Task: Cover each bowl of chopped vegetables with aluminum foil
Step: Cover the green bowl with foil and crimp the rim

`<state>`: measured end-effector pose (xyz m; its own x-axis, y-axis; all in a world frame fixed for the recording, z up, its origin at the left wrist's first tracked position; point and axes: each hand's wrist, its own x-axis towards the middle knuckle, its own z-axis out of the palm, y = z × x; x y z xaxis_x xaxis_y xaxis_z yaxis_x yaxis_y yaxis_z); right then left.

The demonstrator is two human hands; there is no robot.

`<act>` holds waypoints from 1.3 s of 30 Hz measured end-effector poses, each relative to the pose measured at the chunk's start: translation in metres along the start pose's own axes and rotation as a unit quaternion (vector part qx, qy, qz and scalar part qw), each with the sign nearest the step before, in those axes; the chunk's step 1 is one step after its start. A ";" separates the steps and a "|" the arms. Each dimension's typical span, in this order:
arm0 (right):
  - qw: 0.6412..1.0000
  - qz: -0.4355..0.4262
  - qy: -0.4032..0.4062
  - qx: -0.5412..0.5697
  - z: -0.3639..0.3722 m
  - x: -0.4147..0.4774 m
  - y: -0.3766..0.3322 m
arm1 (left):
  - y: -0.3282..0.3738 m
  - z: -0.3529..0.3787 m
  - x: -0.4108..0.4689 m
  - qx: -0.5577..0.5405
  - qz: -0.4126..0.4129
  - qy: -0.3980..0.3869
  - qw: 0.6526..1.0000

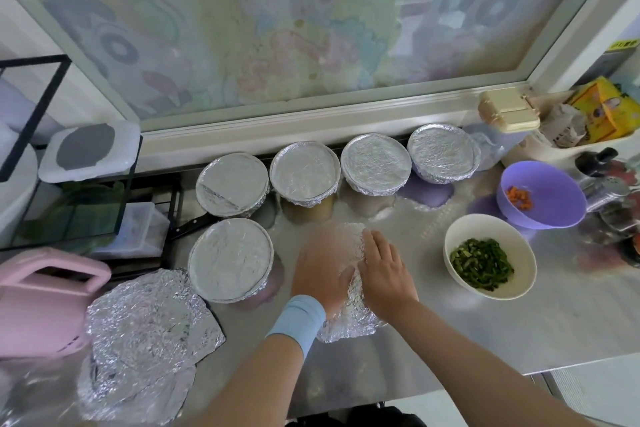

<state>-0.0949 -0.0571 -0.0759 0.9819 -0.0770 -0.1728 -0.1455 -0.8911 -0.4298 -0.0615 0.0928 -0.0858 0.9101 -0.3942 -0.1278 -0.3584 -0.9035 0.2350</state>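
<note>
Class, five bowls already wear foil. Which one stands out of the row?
The front-left covered bowl, next to the crumpled foil sheets; the other four covered bowls sit side by side below the window frame.

Pink jug front left; black rack behind; black handle, perhaps knife; yellow packet right

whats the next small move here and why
Probably lift the crinkled aluminium foil sheet and lay it over the white bowl of chopped greens. The left hand and right hand rest flat on it, and that open bowl sits nearest; the purple bowl behind is uncovered too.
</note>
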 end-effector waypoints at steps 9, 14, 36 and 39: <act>0.996 -0.019 0.038 0.080 0.013 0.002 0.012 | -0.001 0.000 -0.004 -0.166 -0.029 0.108 0.980; 0.996 -0.045 0.035 0.071 0.016 0.004 0.016 | 0.003 0.008 -0.013 -0.255 -0.092 0.172 0.947; 0.981 -0.142 0.011 -0.134 0.005 -0.002 0.022 | -0.007 -0.006 -0.020 0.073 0.035 -0.082 0.993; 0.960 -0.238 -0.022 -0.143 0.000 -0.013 0.037 | -0.007 -0.008 -0.019 0.052 0.025 -0.088 0.994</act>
<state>-0.1128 -0.0888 -0.0895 0.9219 0.3832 -0.0568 0.3644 -0.9076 -0.2085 -0.0741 0.1081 -0.0775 0.8429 -0.4549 -0.2873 -0.4308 -0.8905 0.1461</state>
